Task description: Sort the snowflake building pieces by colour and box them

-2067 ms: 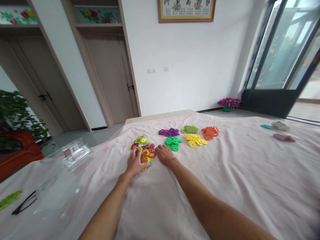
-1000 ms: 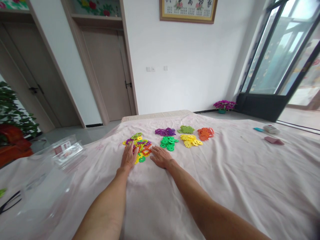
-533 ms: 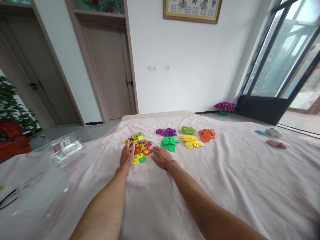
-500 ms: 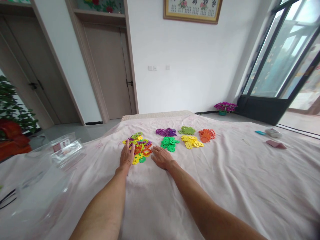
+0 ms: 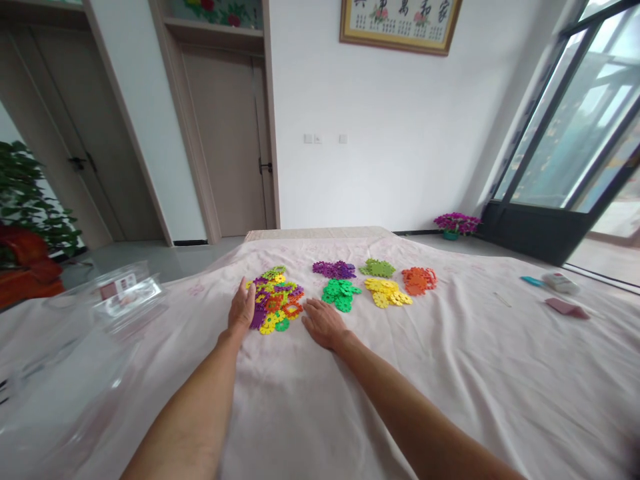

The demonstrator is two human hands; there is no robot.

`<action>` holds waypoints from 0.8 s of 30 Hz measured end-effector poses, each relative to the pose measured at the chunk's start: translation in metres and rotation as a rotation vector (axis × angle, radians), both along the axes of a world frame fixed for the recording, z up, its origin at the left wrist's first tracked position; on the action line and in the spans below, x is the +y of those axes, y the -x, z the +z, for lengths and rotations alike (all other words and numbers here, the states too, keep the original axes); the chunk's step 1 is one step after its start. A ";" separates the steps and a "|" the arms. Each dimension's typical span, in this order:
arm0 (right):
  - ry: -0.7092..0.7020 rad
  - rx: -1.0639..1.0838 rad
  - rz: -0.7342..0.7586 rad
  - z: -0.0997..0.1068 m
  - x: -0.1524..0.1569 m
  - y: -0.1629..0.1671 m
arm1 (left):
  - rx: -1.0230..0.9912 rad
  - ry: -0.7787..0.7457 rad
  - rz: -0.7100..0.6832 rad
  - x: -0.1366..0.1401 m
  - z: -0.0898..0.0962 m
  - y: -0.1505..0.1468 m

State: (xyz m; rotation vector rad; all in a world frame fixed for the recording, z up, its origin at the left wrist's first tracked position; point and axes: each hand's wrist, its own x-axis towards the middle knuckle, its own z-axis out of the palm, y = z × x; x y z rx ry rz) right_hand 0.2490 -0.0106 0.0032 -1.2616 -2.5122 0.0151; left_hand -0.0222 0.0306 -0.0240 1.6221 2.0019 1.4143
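Note:
A mixed pile of flat, flower-shaped plastic pieces (image 5: 274, 301) in yellow, purple, orange and green lies on the pale cloth. My left hand (image 5: 241, 311) rests along the pile's left edge, fingers stretched out and holding nothing. On the opposite side, my right hand (image 5: 324, 324) lies low over the cloth, open, its fingertips close to the pile's right edge. Just beyond it is a heap of green pieces (image 5: 341, 293). Single-colour heaps of purple pieces (image 5: 334, 269), light green pieces (image 5: 378, 268), yellow pieces (image 5: 386, 293) and orange pieces (image 5: 419, 281) sit further back and right.
Clear plastic packaging (image 5: 125, 297) lies at the left. Toward the right edge are a pink folded item (image 5: 567, 308), a whitish packet (image 5: 561, 283) and a small blue object (image 5: 532, 281). The wrinkled pink cloth (image 5: 460, 373) covers the whole surface.
My left hand has shifted left off the mixed pile, uncovering purple pieces at its left side. The right hand stays nearly in place. The head view has turned slightly.

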 end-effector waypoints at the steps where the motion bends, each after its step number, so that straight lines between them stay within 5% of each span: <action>1: -0.003 -0.006 -0.004 0.002 0.000 0.000 | 0.001 0.011 0.015 0.002 0.000 0.003; 9: -0.013 -0.188 -0.013 0.018 0.019 0.003 | 0.134 0.106 0.096 0.007 -0.004 0.007; 16: -0.068 -0.281 0.293 0.025 0.053 -0.013 | 0.242 0.168 0.099 0.009 -0.006 0.005; 24: -0.157 -0.227 0.416 0.011 0.077 -0.009 | 0.366 0.251 0.090 0.002 -0.003 -0.002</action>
